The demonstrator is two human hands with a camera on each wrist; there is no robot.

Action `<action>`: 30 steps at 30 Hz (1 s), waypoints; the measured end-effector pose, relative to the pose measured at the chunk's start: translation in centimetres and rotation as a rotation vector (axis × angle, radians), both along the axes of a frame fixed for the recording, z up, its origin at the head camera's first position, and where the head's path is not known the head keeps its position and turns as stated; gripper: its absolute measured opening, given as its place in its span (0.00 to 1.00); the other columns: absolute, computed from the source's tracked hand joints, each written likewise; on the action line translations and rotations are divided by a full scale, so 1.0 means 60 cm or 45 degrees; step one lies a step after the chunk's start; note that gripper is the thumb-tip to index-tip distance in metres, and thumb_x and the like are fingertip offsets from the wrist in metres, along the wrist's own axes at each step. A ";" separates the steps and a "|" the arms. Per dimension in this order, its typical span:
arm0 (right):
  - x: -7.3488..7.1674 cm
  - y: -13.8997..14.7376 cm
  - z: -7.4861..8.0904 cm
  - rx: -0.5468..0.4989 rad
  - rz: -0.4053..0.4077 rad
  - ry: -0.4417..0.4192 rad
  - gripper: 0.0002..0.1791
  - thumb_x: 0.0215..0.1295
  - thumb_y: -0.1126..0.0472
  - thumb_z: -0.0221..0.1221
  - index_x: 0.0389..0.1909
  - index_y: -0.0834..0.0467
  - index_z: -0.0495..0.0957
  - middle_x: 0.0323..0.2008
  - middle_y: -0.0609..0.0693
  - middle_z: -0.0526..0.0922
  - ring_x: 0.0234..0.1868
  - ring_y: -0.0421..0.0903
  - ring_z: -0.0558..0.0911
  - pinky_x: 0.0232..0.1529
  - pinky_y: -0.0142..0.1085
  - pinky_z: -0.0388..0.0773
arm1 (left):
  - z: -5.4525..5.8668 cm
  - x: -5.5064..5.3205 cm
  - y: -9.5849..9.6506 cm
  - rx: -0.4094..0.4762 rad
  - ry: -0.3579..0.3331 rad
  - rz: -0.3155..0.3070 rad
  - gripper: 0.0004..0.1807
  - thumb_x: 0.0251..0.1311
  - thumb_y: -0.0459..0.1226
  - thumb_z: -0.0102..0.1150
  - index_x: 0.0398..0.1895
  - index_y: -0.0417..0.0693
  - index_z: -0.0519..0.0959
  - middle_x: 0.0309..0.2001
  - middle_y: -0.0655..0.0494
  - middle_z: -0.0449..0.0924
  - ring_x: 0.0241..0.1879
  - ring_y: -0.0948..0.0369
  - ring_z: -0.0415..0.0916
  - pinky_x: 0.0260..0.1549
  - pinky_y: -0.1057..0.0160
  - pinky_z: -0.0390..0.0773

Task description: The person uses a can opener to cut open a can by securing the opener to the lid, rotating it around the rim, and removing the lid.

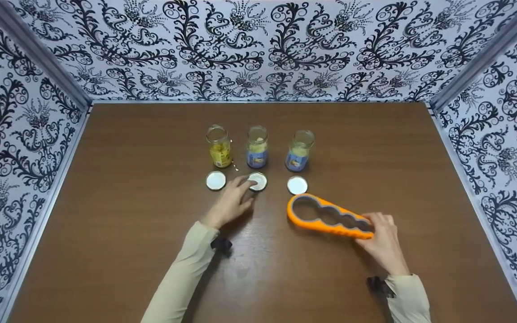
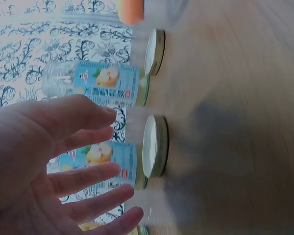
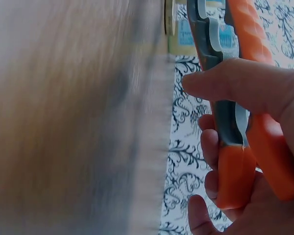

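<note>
My left hand (image 1: 229, 204) reaches over the middle jar lid (image 1: 257, 181), its fingertips right at the lid's left edge. In the left wrist view its fingers are spread and relaxed with nothing between them, and that lid (image 2: 156, 147) lies just beyond them. My right hand (image 1: 383, 240) grips one end of an orange jar opener (image 1: 319, 225) with grey scalloped inner edges. The opener's wide end points left, close to the right lid (image 1: 297, 185). In the right wrist view the thumb (image 3: 210, 87) lies across the opener's handle and the fingers curl behind it.
Three lidless glass jars stand in a row behind the lids: a yellow-labelled jar (image 1: 221, 152), a blue-labelled middle jar (image 1: 257, 154) and a blue-labelled right jar (image 1: 297, 159). A left lid (image 1: 216, 180) lies before the yellow one. Patterned walls (image 1: 258, 54) enclose the brown table (image 1: 151, 134).
</note>
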State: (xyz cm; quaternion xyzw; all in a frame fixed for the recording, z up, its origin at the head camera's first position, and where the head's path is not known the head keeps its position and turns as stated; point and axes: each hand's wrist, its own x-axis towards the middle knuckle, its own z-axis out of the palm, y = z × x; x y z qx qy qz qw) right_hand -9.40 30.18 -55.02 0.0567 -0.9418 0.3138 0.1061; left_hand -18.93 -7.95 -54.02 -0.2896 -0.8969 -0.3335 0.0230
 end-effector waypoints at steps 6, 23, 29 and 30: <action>-0.016 -0.012 -0.003 0.064 0.076 -0.039 0.28 0.31 0.75 0.75 0.41 0.68 0.78 0.38 0.60 0.79 0.44 0.61 0.69 0.44 0.54 0.60 | 0.003 0.005 -0.018 -0.024 0.010 0.030 0.26 0.54 0.29 0.66 0.57 0.33 0.73 0.57 0.30 0.69 0.56 0.37 0.68 0.57 0.43 0.67; -0.047 -0.026 -0.012 0.214 0.345 -0.118 0.33 0.36 0.70 0.75 0.48 0.65 0.75 0.43 0.57 0.77 0.47 0.60 0.68 0.48 0.57 0.56 | -0.003 0.016 -0.049 -0.024 -0.006 0.065 0.25 0.55 0.30 0.64 0.57 0.31 0.72 0.56 0.29 0.69 0.55 0.36 0.68 0.55 0.40 0.68; -0.064 -0.022 -0.007 0.260 0.471 -0.181 0.32 0.41 0.67 0.75 0.51 0.65 0.75 0.44 0.56 0.78 0.49 0.59 0.69 0.49 0.58 0.55 | -0.004 0.018 -0.058 -0.016 -0.031 0.063 0.26 0.55 0.30 0.64 0.57 0.31 0.72 0.57 0.28 0.68 0.57 0.36 0.67 0.56 0.40 0.67; -0.068 -0.021 -0.006 0.271 0.484 -0.199 0.32 0.42 0.66 0.75 0.51 0.65 0.76 0.44 0.55 0.78 0.49 0.58 0.69 0.49 0.57 0.55 | -0.004 0.018 -0.059 -0.015 -0.033 0.067 0.25 0.55 0.30 0.65 0.57 0.31 0.72 0.57 0.29 0.68 0.57 0.36 0.67 0.56 0.40 0.67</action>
